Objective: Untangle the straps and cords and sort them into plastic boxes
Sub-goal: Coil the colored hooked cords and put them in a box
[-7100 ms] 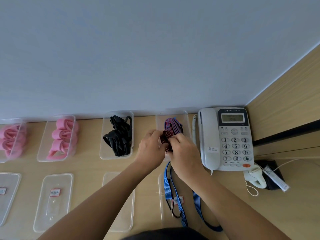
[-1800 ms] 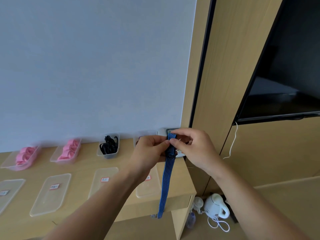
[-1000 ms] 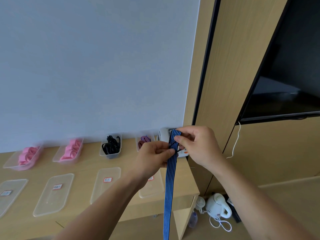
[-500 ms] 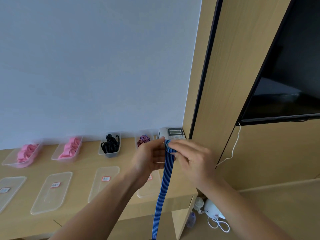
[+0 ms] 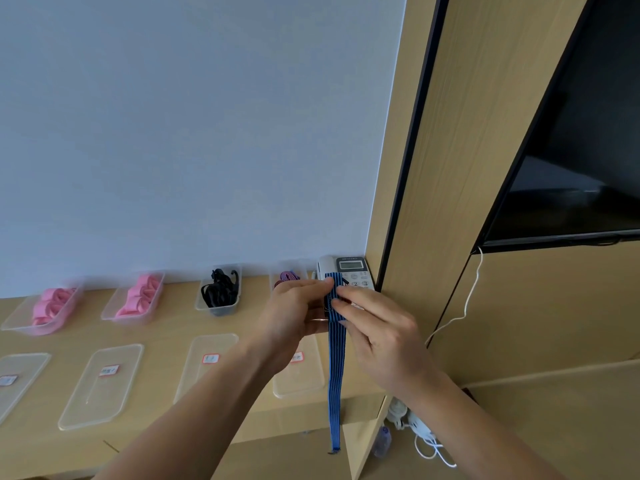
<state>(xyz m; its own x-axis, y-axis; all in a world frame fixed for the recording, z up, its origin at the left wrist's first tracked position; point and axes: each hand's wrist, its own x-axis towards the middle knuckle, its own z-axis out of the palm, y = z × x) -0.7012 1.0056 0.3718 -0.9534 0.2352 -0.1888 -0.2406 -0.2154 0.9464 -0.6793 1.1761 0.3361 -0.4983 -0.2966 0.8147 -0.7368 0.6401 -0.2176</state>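
Note:
A blue striped strap (image 5: 336, 375) hangs straight down in front of the desk edge, its top folded between my hands. My left hand (image 5: 294, 317) grips the folded top from the left. My right hand (image 5: 375, 336) pinches the strap from the right with fingertips on the fold. Along the wall stand plastic boxes: two with pink straps (image 5: 52, 306) (image 5: 138, 299), one with black cords (image 5: 220, 292), one with a purple-red strap (image 5: 287, 277) partly hidden behind my left hand.
Several clear labelled lids (image 5: 100, 386) (image 5: 207, 362) lie in a row near the desk's front edge. A white desk phone (image 5: 349, 266) sits at the desk's right end against a wooden panel. A kettle and white cable (image 5: 420, 434) lie on the floor below.
The strap's hanging tail is shorter now and its end shows below the desk edge. My right hand has slid lower along the fold, and both hands stay on the strap's top.

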